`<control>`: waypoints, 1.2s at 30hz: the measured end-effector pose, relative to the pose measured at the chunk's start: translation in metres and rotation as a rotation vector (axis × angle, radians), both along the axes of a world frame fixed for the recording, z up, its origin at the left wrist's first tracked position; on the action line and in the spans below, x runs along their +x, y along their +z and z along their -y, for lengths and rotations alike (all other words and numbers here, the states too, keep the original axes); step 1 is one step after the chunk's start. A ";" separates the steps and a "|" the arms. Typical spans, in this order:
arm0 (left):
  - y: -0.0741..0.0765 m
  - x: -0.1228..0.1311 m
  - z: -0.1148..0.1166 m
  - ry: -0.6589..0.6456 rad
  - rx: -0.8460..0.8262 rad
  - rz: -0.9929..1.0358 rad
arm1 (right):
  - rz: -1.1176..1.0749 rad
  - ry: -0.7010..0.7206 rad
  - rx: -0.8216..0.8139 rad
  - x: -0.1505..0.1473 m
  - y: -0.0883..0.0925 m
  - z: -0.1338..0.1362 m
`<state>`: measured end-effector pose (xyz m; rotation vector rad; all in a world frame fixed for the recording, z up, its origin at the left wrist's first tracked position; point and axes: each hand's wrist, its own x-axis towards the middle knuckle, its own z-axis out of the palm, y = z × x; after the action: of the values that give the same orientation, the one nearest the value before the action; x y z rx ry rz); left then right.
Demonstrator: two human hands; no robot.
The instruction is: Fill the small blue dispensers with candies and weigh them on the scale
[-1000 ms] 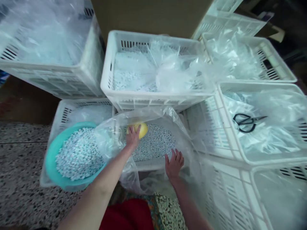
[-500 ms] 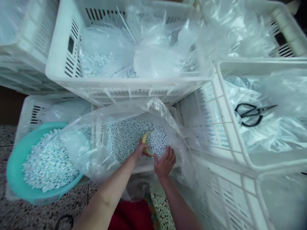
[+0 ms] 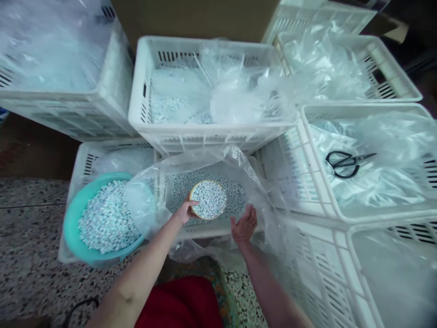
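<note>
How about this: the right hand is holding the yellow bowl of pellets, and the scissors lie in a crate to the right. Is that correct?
Not quite: the left hand is holding the yellow bowl of pellets, as the head view shows. The scissors do lie in a crate to the right.

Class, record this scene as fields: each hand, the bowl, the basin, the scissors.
Left hand: holds the yellow-rimmed bowl by its side
Right hand: open, holding nothing, apart from the bowl
Bowl: full of small pale pieces
Basin: turquoise, left of the bowl, heaped with similar pieces
Scissors: black-handled, on plastic film in a crate
</note>
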<state>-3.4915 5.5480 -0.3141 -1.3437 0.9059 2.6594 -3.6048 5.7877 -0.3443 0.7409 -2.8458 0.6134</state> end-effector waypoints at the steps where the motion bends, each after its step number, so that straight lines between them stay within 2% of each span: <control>1: 0.012 0.005 0.001 0.009 0.025 -0.024 | 0.019 -0.008 -0.028 0.000 0.003 -0.001; 3: 0.041 0.018 0.003 0.032 0.083 -0.079 | 0.045 -0.033 -0.088 0.001 0.016 -0.002; 6: 0.090 0.049 0.010 0.096 0.167 -0.153 | 0.050 -0.086 -0.150 0.018 0.046 0.000; 8: 0.123 0.078 0.017 0.148 0.204 -0.167 | 0.058 -0.122 -0.195 0.045 0.068 0.009; 10: 0.153 0.115 0.029 0.198 0.207 -0.150 | 0.118 -0.129 -0.255 0.085 0.089 0.025; 12: 0.177 0.157 0.045 0.253 0.167 -0.115 | 0.262 0.005 -0.308 0.136 0.106 0.048; 13: 0.186 0.180 0.054 0.284 0.131 -0.096 | 0.352 0.147 -0.317 0.163 0.113 0.062; 14: 0.194 0.203 0.064 0.318 0.083 -0.075 | 0.443 0.350 -0.311 0.189 0.119 0.077; 16: 0.205 0.247 0.086 0.383 -0.049 -0.022 | 0.526 0.599 -0.290 0.235 0.123 0.113; 17: 0.208 0.267 0.097 0.407 -0.129 0.005 | 0.540 0.679 -0.278 0.253 0.121 0.133; 19: 0.208 0.298 0.119 0.428 -0.295 0.084 | 0.537 0.739 -0.262 0.275 0.111 0.173; 22: 0.196 0.322 0.145 0.376 -0.480 0.334 | 0.477 0.669 -0.183 0.280 0.084 0.224; 24: 0.182 0.325 0.156 0.342 -0.562 0.470 | 0.432 0.620 -0.108 0.275 0.066 0.246; 26: 0.168 0.324 0.164 0.339 -0.649 0.495 | 0.432 0.610 -0.068 0.268 0.052 0.260; 30: 0.147 0.320 0.170 0.307 -0.884 0.507 | 0.512 0.603 -0.077 0.262 0.037 0.283; 33: 0.145 0.316 0.172 0.181 -1.107 0.629 | 0.536 0.616 -0.116 0.262 0.034 0.302; 36: 0.151 0.312 0.170 0.035 -1.303 0.729 | 0.545 0.639 -0.156 0.264 0.035 0.316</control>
<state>-3.1796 5.3778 -0.1635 -2.1526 2.4898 1.0952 -3.3410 5.4718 -0.3090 1.6981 -2.9188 1.2733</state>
